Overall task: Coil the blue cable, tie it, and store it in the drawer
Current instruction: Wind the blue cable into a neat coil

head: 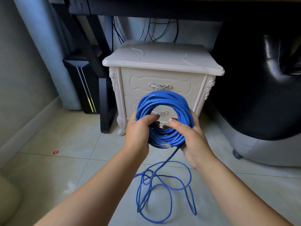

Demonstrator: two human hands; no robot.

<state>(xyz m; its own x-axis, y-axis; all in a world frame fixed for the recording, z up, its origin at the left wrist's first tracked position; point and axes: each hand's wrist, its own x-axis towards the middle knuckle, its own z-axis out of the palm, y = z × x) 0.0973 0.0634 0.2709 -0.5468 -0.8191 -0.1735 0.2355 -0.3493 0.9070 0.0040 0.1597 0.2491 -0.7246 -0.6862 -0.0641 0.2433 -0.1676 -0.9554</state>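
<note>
Holding the coil [164, 116] in both hands, left hand [138, 132] and right hand [194, 141] each curled round its rim, in front of the drawers [160, 82]. Still coiling; loose cable [164, 191] near me on the floor needs winding on next.

Soft, cool light is cast over the floor [48, 160], while the space under the desk [162, 7] is left in shadow. Edges are bowed by wide-angle distortion; the plug [165, 145] on the blue cable [162, 101] is blurred
</note>
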